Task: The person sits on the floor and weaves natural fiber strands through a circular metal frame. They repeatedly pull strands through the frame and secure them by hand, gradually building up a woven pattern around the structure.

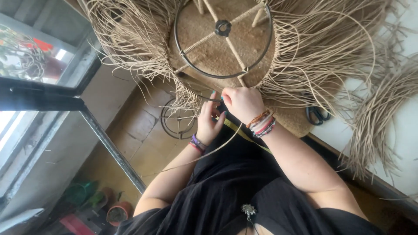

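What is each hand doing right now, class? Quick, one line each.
Left hand: fingers part curled at the straw fringe; whether it grips cannot be told.
Right hand: closed, pinching strands at the metal ring.

Off to the side there's black-handled scissors [317, 115] lying on the woven mat [300, 124], which sits on the white bench [398, 130]. Down on the tiled floor [143, 126] there's a terracotta pot [118, 213], a green watering can [80, 192] and a small wire ring frame [178, 119]. A dark-framed window [39, 65] is on the left.
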